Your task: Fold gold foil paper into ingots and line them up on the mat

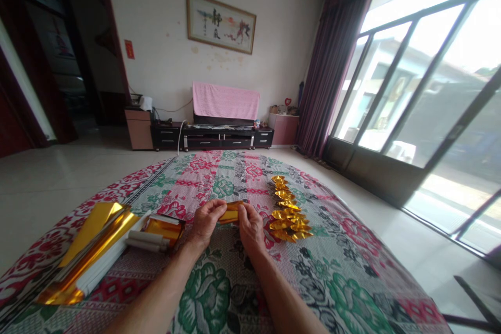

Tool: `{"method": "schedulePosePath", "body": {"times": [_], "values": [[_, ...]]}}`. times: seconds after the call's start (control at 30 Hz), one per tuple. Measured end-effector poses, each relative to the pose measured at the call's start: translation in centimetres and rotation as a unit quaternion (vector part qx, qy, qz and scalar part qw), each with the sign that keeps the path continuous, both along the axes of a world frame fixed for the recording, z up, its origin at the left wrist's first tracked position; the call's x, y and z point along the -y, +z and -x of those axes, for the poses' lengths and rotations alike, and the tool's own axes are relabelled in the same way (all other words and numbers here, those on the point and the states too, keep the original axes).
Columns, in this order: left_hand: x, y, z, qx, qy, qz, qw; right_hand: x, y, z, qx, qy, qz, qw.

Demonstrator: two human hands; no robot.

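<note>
Between my two hands, above the middle of the table, is a small piece of gold foil paper (230, 214) with a folded upper edge. My left hand (207, 221) pinches its left end between thumb and fingers. On the other end, my right hand (251, 225) grips it the same way. Right of my hands, several folded gold foil ingots (288, 214) lie in a row running away from me. To the left are large gold foil sheets (94, 250), partly rolled, with white undersides. White rolls (145, 240) and more gold foil lie in a dark tray (180, 223) beside them.
A flowered cloth (205, 292) covers the round table. Beyond it, a low black cabinet (219, 141) stands against the wall, with a pink cloth (226, 100) draped over something on top. Large windows (415, 88) and a purple curtain (324, 62) are at the right.
</note>
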State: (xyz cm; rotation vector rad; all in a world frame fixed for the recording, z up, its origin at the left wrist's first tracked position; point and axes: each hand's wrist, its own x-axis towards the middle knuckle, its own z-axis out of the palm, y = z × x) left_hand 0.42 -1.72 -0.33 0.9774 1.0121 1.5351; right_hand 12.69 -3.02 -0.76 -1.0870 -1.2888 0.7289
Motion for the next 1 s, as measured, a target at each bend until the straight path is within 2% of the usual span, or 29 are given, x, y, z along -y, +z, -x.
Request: {"method": "schedulePosePath", "body": {"times": [0.13,0.37,0.53,0.73,1.0], "values": [[0.0,0.0,0.0,-0.024,0.004,-0.003,1.000,0.0,0.1,0.0,0.017,-0.015,-0.013,1.000],[-0.3,-0.8,0.1,-0.200,0.062,-0.054,0.976,0.5,0.5,0.2,0.082,-0.049,-0.031,0.995],[-0.1,-0.5,0.2,-0.236,0.086,-0.077,0.965,0.8,0.8,0.4,0.110,-0.051,-0.030,0.992],[0.5,0.4,0.3,-0.314,0.082,-0.073,0.943,1.0,1.0,0.4,0.120,-0.016,-0.033,0.992],[0.3,-0.1,0.4,-0.320,0.048,-0.082,0.943,0.9,0.7,0.5,0.109,-0.010,-0.034,0.993]]}}
